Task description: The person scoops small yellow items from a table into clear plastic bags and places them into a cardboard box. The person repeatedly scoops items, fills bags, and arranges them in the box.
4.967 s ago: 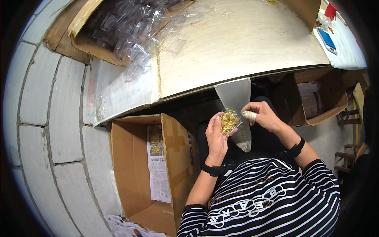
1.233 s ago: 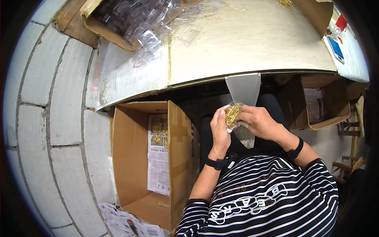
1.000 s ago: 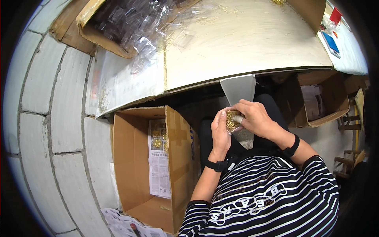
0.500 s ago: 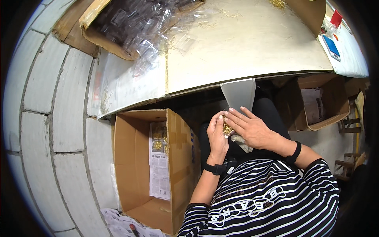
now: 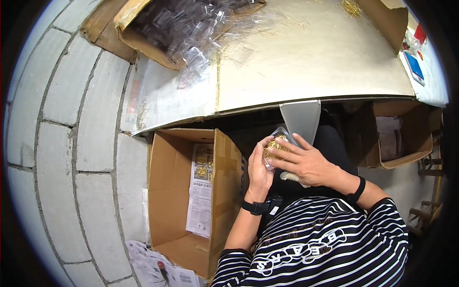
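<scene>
Left hand (image 5: 261, 168): closed around the clear case (image 5: 280, 130), before the striped shirt (image 5: 306, 239); I'd hold it level.
Right hand (image 5: 305, 164): fingers spread, overlying the case.
Gold pieces (image 5: 271, 144): inside; contact hidden, perhaps touching; I'd press evenly.

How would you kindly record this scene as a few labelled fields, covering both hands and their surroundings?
Held item: clear plastic box with thin gold-coloured pieces
Left side: left hand, gripping the box
Over the top: right hand, fingers extended across the pieces
Beyond the hands: grey tapered panel at the table edge
Table: pale tabletop, more gold-coloured pieces scattered on it
Upper left: heaped clear plastic containers
Lower left: open cardboard box, newspaper sheet inside
</scene>
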{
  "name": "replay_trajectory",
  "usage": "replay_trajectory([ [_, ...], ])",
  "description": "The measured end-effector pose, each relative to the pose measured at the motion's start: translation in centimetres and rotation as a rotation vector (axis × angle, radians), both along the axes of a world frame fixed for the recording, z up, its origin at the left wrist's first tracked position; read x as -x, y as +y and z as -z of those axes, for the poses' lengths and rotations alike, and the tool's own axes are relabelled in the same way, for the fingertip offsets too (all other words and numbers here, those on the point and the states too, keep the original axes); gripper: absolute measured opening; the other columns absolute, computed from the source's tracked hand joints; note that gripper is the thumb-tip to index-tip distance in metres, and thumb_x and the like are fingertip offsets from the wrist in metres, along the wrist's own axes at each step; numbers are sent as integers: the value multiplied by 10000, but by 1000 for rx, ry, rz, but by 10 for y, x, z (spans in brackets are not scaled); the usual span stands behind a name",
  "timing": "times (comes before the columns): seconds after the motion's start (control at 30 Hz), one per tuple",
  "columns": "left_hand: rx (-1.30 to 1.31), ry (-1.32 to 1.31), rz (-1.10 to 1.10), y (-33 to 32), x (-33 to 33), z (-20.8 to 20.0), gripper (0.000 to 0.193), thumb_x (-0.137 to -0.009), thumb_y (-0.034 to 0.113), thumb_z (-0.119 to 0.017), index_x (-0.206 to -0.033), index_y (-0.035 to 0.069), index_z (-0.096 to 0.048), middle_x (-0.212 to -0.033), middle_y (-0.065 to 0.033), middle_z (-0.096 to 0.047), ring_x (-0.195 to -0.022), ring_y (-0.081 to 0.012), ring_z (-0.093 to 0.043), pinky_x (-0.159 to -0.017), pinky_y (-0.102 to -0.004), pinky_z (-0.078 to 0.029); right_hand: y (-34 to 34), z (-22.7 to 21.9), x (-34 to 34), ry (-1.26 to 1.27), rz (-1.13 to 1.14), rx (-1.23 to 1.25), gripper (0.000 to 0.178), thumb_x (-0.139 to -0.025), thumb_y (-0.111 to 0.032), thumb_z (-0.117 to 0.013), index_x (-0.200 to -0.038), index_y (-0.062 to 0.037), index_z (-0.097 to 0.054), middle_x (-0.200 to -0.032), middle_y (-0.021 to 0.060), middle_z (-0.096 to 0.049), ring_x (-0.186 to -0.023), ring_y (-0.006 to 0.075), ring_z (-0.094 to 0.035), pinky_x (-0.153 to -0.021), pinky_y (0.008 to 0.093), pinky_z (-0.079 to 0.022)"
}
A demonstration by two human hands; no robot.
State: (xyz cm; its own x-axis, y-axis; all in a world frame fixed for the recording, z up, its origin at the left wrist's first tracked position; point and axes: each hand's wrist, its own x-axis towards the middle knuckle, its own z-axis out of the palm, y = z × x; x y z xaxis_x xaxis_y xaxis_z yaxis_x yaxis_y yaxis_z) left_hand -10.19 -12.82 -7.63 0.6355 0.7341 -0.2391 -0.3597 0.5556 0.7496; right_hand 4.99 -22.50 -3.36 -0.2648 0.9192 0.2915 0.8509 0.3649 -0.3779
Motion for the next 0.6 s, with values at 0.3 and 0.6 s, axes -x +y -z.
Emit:
replay_trajectory([
  [0.3,105,-161,59,-7,-6,-21,410,-960,272,-403,-1259,-6,-450,-1175,-135,-558,-1057,-202,-572,-873,-313,-501,1,6,0,69,17,-61,525,-809,-176,-619,-1306,-73,-483,-1397,69,-443,-1357,204,-330,-1133,482,-175],
  [0.6,34,-84,103,-5,6,-10,530,-785,7,-514,-1300,-28,-397,-1207,-127,-519,-1088,-187,-554,-911,-297,-476,8,-1,-4,-18,35,26,509,-793,-138,-644,-1274,-52,-502,-1361,95,-469,-1316,229,-387,-1106,479,-232],
])
